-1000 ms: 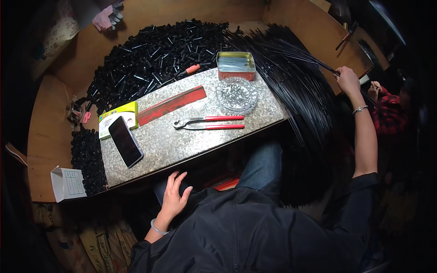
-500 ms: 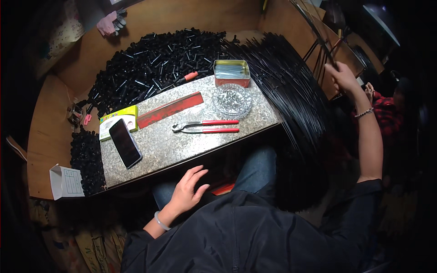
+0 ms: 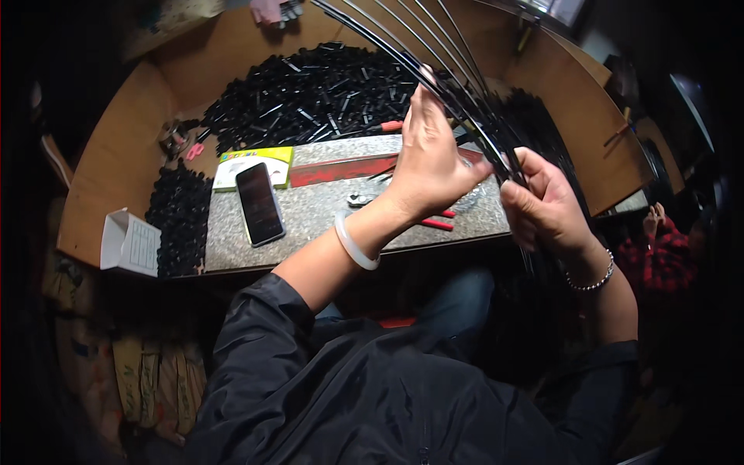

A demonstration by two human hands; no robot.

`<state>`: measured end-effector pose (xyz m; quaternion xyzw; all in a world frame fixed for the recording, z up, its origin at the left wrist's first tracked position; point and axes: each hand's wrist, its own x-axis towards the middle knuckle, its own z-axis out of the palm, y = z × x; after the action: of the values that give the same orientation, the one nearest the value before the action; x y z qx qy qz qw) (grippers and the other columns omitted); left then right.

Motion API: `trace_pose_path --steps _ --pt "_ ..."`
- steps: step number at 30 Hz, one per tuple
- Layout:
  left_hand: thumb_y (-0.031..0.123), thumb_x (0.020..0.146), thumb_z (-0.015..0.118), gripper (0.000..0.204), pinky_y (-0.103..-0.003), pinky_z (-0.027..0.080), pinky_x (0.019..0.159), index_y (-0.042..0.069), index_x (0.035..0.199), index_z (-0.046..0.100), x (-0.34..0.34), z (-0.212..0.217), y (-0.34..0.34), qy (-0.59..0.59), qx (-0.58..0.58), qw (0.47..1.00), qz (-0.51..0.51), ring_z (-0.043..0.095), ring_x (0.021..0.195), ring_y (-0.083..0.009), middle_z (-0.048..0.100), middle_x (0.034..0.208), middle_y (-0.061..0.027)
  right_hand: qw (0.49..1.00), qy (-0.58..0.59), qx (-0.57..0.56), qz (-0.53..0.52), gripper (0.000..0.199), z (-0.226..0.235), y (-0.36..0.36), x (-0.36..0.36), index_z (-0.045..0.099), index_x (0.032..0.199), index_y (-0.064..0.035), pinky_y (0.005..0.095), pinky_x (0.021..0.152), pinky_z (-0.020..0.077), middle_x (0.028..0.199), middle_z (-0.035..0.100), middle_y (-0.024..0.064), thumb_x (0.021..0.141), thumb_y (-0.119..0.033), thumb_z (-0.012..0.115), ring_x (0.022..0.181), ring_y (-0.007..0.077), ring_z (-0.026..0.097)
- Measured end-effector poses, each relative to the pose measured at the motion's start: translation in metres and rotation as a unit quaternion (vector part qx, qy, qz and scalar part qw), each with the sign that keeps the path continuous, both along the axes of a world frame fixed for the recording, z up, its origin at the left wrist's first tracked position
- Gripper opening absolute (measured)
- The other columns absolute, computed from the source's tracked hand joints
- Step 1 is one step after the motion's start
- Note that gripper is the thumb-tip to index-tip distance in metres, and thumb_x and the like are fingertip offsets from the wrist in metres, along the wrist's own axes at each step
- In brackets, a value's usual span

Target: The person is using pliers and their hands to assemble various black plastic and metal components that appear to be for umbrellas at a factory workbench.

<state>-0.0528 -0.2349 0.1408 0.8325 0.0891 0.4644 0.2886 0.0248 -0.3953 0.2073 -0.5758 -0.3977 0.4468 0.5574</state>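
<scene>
My right hand (image 3: 546, 198) is closed round the lower part of a bundle of long thin black rods (image 3: 457, 108), which fan out toward the upper left. Against the same bundle rests my left hand (image 3: 428, 151), fingers stretched upward and thumb out, not wrapped round it. Beneath my hands lies a speckled stone slab (image 3: 310, 232). On it are red-handled pincers (image 3: 438, 225), partly covered by my left forearm, and a clear glass dish (image 3: 477, 200), mostly hidden. A worn red strip (image 3: 333, 172) shows left of my left hand.
A phone (image 3: 260, 203) leans on a yellow-green box (image 3: 283, 157). Black tubular parts (image 3: 302, 97) heap behind the slab; smaller black pieces (image 3: 182, 209) and a white carton (image 3: 130, 242) lie left. Wooden walls (image 3: 116, 163) enclose the table. At right a person's plaid sleeve (image 3: 655, 263) shows.
My right hand has brought the rods from the far right in over the slab's right side. My left hand has risen from my lap to meet them. The view has shifted.
</scene>
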Motion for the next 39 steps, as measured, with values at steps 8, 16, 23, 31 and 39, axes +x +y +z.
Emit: trace_pose_path --steps 8,16,23,31,39 --pt "0.028 0.063 0.082 0.069 -0.039 0.042 0.092 -0.001 0.117 0.051 -0.039 -0.007 0.038 -0.063 0.020 0.984 0.166 0.049 0.108 -0.0288 0.045 0.121 -0.0196 0.998 0.018 -0.025 0.049 0.030 -0.013 0.025 -0.025 0.045 0.117 -0.0004 0.0189 0.034 0.0361 0.061 0.052 0.0005 0.091 -0.012 0.054 0.039 0.0052 0.042" --pt "0.009 0.071 0.070 0.043 -0.028 0.050 0.075 -0.001 0.109 0.054 -0.046 -0.009 0.038 -0.112 -0.111 0.987 -0.030 0.063 0.081 -0.0186 0.065 0.088 -0.0093 0.998 0.028 -0.016 0.061 0.022 -0.025 0.047 -0.024 0.053 0.091 -0.0028 0.0177 0.032 0.0348 0.053 0.051 0.0018 0.093 -0.025 0.053 0.033 0.0067 0.041" --pt "0.010 0.086 0.059 0.032 -0.028 0.053 0.072 -0.004 0.114 0.054 -0.064 -0.004 0.062 -0.029 -0.279 0.953 -0.118 0.065 0.086 -0.0182 0.067 0.086 -0.0109 0.985 0.013 -0.118 0.125 0.032 -0.014 0.034 -0.042 0.045 0.120 0.0019 0.0184 0.040 0.0369 0.067 0.053 0.0021 0.091 -0.010 0.053 0.044 0.0062 0.044" --pt "0.028 0.058 0.086 0.098 -0.036 0.039 0.095 -0.004 0.133 0.031 -0.129 -0.005 0.030 -0.072 0.040 0.964 0.255 0.049 0.110 -0.0285 0.050 0.119 -0.0216 0.997 0.016 -0.023 0.076 0.024 -0.022 0.026 -0.042 0.048 0.112 0.0022 0.0168 0.035 0.0268 0.056 0.047 -0.0026 0.095 -0.015 0.047 0.037 0.0023 0.034" --pt "0.000 0.074 0.071 0.047 -0.024 0.052 0.073 -0.001 0.117 0.050 -0.082 -0.007 0.067 -0.148 -0.345 0.910 -0.177 0.063 0.078 -0.0108 0.066 0.084 -0.0045 0.982 0.074 -0.092 0.147 0.028 -0.027 0.033 -0.053 0.046 0.117 0.0020 0.0173 0.037 0.0344 0.060 0.051 0.0012 0.093 -0.013 0.049 0.041 0.0044 0.041"
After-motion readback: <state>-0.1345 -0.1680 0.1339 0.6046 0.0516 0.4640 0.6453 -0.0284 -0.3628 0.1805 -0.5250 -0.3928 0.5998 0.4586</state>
